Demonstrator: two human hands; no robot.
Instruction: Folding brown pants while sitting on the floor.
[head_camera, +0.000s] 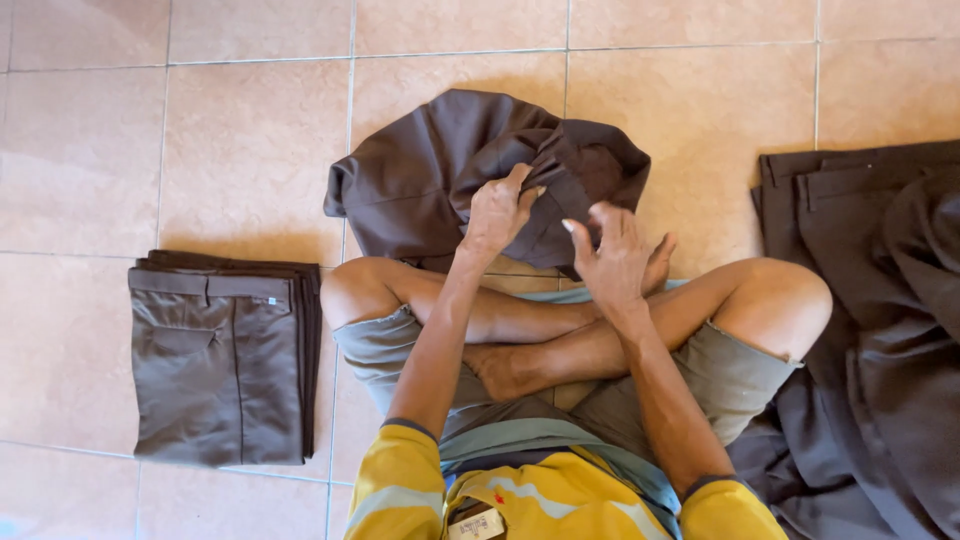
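**Hands working a bunched brown garment on the tiled floor**

A person is sitting cross-legged on the tiled floor (250, 150), looking down over both arms. The left hand (497, 212) is gripping a fold of the crumpled brown garment (430, 170), its fingers (520, 180) pinching the cloth tightly and lifting it slightly. The right hand (615, 255) is hovering just beside the same garment, its fingers (600, 215) spreading wide and loose, holding nothing, with the fingertips near the cloth's lower edge; whether they are touching it cannot be told. The garment itself is lying bunched up on the floor directly in front of the crossed legs, its near edge touching the shins.

To the person's left, a neat stack of folded brown trousers (220, 360) is resting flat on the tiles, well apart from the hands. To the right, a loose pile of brown clothes (870, 300) is spreading across the floor, beside the right knee.
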